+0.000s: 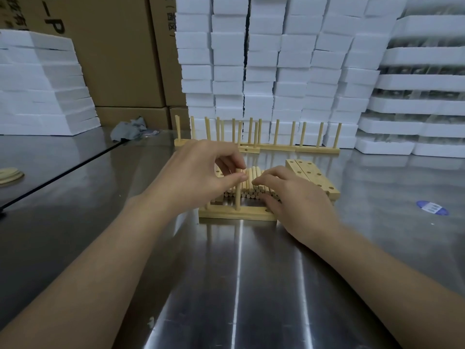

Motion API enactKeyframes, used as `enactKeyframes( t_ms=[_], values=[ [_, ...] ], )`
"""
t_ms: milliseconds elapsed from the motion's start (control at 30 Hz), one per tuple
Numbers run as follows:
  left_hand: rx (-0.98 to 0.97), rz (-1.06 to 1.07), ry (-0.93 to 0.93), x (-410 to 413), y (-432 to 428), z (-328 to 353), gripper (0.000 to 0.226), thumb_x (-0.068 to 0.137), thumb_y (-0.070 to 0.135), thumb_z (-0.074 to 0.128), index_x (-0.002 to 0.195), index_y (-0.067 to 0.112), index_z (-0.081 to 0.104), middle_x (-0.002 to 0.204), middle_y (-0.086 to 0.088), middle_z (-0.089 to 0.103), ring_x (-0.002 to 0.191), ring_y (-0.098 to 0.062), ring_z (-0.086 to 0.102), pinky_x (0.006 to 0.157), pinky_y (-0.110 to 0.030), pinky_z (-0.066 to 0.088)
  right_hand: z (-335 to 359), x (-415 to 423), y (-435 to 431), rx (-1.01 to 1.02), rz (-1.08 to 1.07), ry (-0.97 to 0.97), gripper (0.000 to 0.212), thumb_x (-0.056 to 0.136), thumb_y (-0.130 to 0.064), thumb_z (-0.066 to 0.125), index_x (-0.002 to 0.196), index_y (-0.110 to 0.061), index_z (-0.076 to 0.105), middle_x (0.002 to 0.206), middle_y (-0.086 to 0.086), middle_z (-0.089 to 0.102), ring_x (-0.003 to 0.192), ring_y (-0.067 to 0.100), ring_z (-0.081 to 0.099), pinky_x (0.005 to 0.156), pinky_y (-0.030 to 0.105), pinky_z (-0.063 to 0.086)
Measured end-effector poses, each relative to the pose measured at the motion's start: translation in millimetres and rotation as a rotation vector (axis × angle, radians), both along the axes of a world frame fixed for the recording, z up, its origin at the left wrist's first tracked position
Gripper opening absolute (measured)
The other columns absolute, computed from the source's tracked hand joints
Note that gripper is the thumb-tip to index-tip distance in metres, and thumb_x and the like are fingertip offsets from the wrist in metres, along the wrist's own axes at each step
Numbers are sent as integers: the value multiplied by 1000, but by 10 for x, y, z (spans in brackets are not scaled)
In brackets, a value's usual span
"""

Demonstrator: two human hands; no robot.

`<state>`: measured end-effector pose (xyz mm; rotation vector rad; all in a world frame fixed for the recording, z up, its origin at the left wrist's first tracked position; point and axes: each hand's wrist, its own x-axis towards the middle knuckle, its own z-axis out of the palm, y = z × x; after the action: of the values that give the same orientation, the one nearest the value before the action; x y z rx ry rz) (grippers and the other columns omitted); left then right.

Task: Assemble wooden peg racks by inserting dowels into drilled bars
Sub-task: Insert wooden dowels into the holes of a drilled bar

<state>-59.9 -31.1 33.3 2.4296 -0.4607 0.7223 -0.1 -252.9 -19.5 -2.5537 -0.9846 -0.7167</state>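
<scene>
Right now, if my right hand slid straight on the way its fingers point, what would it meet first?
The pile of loose dowels: your right hand seems to touch it with its fingertips. Beyond lies the left hand, though depth is unclear.

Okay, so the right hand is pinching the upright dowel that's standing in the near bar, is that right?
Not quite. In the head view it is the left hand that pinches the upright dowel standing in the near bar. The right hand lies over the loose dowels.
</scene>
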Motion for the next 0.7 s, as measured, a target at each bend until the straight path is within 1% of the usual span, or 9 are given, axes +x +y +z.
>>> enactKeyframes(
  t_ms=[100,167,233,367,400,500,533,633,700],
  values=[
    [-18,-11,23,13,34,10,11,88,32,89,91,34,78,84,18,76,88,-2,74,78,-39,60,19,-30,33,-80,16,-58,36,102,-23,66,136,-38,67,135,-15,62,90,19,72,58,33,53],
    [-23,-12,41,19,60,16,11,89,33,88,89,35,78,84,18,76,88,-4,74,76,-40,60,23,-37,40,-128,60,-76,41,101,-20,68,137,-42,66,144,-17,60,93,20,74,59,34,54],
    [-25,-10,53,18,75,18,11,89,34,87,89,37,77,85,18,76,88,-4,74,78,-43,62,23,-30,47,-185,85,-76,43,101,-19,67,136,-45,65,153,-20,54,102,19,75,64,34,57],
    [-26,5,61,15,75,13,10,90,36,87,89,37,76,85,19,76,85,-5,74,78,-44,63,19,19,34,-215,89,-45,36,100,-19,52,117,-40,77,159,-24,47,100,19,76,59,31,47],
    [-25,9,61,16,73,10,11,90,36,86,89,37,76,85,18,76,85,-5,74,78,-43,62,11,33,29,-219,80,-41,38,100,-17,51,118,-39,76,160,-25,45,104,18,74,61,32,50],
    [-15,17,60,12,69,15,11,91,37,85,88,38,74,85,19,76,83,-4,74,75,-41,62,-11,46,23,-233,66,-44,51,100,-13,51,141,-41,65,160,-29,42,123,11,66,79,32,57],
    [-10,18,59,13,68,16,11,91,38,84,88,38,74,85,19,75,83,-4,74,75,-41,62,-15,45,22,-228,65,-49,53,101,-14,51,146,-41,61,160,-30,42,125,10,65,81,31,58],
    [2,18,64,21,69,15,11,92,38,84,89,39,74,86,21,75,83,-3,73,74,-36,61,-4,29,13,-201,64,-73,53,102,-17,51,149,-40,57,157,-27,48,122,10,67,77,31,57],
    [10,19,56,19,69,10,11,92,38,84,89,39,73,86,21,75,83,-3,73,73,-33,59,-15,35,2,-219,75,-80,52,102,-19,51,150,-39,57,158,-26,47,116,13,70,72,31,58]
  ],
)
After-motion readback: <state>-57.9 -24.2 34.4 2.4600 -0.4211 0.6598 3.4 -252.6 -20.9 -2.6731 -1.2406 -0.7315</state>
